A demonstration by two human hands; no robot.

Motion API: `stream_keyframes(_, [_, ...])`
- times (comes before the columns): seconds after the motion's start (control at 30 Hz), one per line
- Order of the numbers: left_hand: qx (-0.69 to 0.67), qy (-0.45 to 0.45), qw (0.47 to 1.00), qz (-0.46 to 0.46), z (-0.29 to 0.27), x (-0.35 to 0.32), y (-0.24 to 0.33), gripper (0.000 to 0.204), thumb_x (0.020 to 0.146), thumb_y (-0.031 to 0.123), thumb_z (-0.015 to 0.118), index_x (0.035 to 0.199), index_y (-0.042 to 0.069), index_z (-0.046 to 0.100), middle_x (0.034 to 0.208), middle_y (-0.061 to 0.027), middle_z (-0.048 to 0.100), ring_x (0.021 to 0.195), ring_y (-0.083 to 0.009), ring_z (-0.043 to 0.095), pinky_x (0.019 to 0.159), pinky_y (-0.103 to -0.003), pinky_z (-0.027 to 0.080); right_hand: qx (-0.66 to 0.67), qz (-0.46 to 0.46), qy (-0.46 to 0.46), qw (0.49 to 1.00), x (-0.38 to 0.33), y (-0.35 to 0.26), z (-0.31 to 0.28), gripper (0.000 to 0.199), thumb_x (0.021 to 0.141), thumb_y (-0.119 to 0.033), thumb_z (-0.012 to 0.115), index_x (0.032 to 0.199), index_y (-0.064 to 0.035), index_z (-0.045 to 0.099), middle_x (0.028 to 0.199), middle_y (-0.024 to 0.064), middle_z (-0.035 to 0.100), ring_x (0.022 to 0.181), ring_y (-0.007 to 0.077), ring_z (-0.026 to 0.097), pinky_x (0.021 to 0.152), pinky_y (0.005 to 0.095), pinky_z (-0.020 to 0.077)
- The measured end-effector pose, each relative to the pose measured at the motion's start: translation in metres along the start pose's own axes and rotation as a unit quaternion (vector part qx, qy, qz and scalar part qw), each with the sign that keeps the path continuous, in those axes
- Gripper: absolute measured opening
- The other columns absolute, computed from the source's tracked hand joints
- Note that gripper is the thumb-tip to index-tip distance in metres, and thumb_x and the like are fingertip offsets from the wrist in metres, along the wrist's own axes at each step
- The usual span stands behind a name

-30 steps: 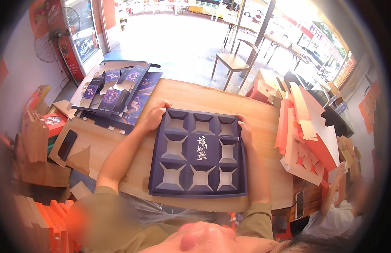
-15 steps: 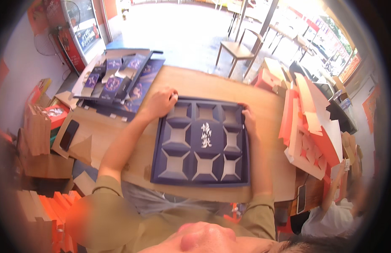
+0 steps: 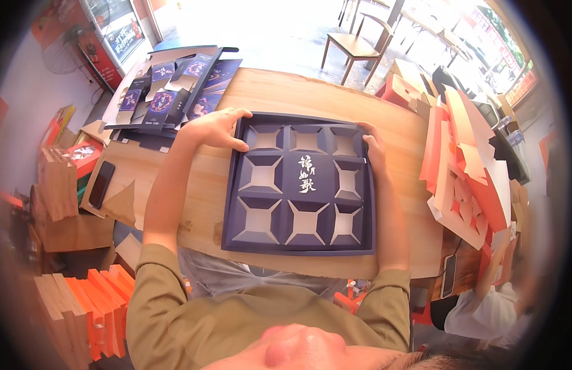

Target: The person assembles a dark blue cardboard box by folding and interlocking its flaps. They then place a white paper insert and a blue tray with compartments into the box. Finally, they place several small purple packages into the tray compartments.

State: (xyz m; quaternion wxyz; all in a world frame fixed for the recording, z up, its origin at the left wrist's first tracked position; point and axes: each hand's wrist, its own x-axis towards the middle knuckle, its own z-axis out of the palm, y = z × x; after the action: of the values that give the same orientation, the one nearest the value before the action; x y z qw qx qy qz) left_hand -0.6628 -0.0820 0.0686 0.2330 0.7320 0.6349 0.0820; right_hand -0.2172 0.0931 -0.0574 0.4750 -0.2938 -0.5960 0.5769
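Observation:
A dark purple-blue square box (image 3: 298, 252) lies on the table in front of me. Inside it sits an insert (image 3: 291, 179) of the same colour, with several square recesses around a flat middle panel with white lettering. My left hand (image 3: 219, 129) is at the box's far left corner, thumb over the rim and forefinger stretched along the far edge. My right hand (image 3: 375, 149) grips the far right corner, fingers bent over the rim with the thumb on the side wall. Some fingers of both hands are hidden.
The wooden table (image 3: 397, 203) carries dark printed cartons (image 3: 166, 98) at far left and a phone (image 3: 101, 185) at left. Orange and white folded boxes (image 3: 461, 179) are piled at right. Orange boards (image 3: 98, 308) stand lower left. Beyond is a chair (image 3: 358, 46); another person's arm (image 3: 490, 268) shows lower right.
My left thumb and forefinger have spread apart at the far left corner, where the hand was more curled. The right hand stays on the far right corner. The whole view has shifted slightly.

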Motion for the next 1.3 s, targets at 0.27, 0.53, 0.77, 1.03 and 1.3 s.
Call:
stream_keyframes(0.27, [0.081, 0.087, 0.983, 0.139, -0.01, -0.06, 0.095, 0.079, 0.08, 0.034, 0.09, 0.147, 0.007, 0.059, 0.147, -0.0208, 0.059, 0.133, -0.0432, 0.061, 0.112, -0.05, 0.051, -0.022, 0.001, 0.013, 1.0, 0.0, 0.007, -0.005, 0.045, 0.101, -0.005, 0.052, 0.144, -0.005, 0.064, 0.129, 0.0045, 0.066, 0.112, 0.0115, 0.062, 0.098, 0.0268, 0.0511])
stream_keyframes(0.53, [0.124, -0.068, 0.922, 0.359, 0.063, -0.106, 0.176, 0.056, 0.09, 0.032, 0.084, 0.136, 0.008, 0.064, 0.133, -0.0166, 0.063, 0.121, -0.036, 0.064, 0.108, -0.047, 0.05, -0.02, 0.052, -0.019, 0.998, 0.005, 0.001, 0.001, 0.028, 0.098, -0.004, 0.058, 0.118, -0.0028, 0.077, 0.113, 0.0037, 0.074, 0.102, 0.011, 0.066, 0.091, 0.0267, 0.0538])
stream_keyframes(0.77, [0.087, -0.011, 0.921, 0.379, 0.106, -0.093, 0.15, 0.046, 0.09, 0.02, 0.081, 0.132, 0.01, 0.067, 0.126, -0.0164, 0.064, 0.118, -0.0354, 0.063, 0.107, -0.047, 0.05, -0.156, -0.062, -0.02, 0.986, 0.006, 0.0, 0.005, 0.03, 0.096, -0.009, 0.057, 0.113, -0.0001, 0.08, 0.119, 0.0081, 0.079, 0.115, 0.0183, 0.069, 0.105, 0.0316, 0.051])
stream_keyframes(1.03, [0.188, 0.016, 0.934, 0.304, 0.104, -0.083, 0.156, 0.086, 0.091, 0.055, 0.078, 0.162, 0.014, 0.05, 0.171, -0.0268, 0.033, 0.158, -0.0461, 0.032, 0.13, -0.06, 0.025, -0.066, 0.013, -0.001, 0.998, -0.004, -0.014, 0.01, 0.042, 0.099, -0.004, 0.057, 0.139, -0.0046, 0.071, 0.118, 0.0031, 0.072, 0.102, 0.0088, 0.066, 0.091, 0.0254, 0.055])
stream_keyframes(1.3, [0.24, -0.07, 0.927, 0.279, 0.128, -0.067, 0.137, 0.089, 0.102, 0.069, 0.059, 0.169, 0.014, 0.041, 0.175, -0.0269, 0.03, 0.161, -0.0449, 0.028, 0.13, -0.061, 0.024, -0.059, -0.013, 0.017, 0.998, 0.002, -0.001, 0.014, 0.042, 0.097, -0.01, 0.06, 0.137, -0.0039, 0.072, 0.105, 0.0045, 0.072, 0.092, 0.0104, 0.065, 0.084, 0.0274, 0.0546])
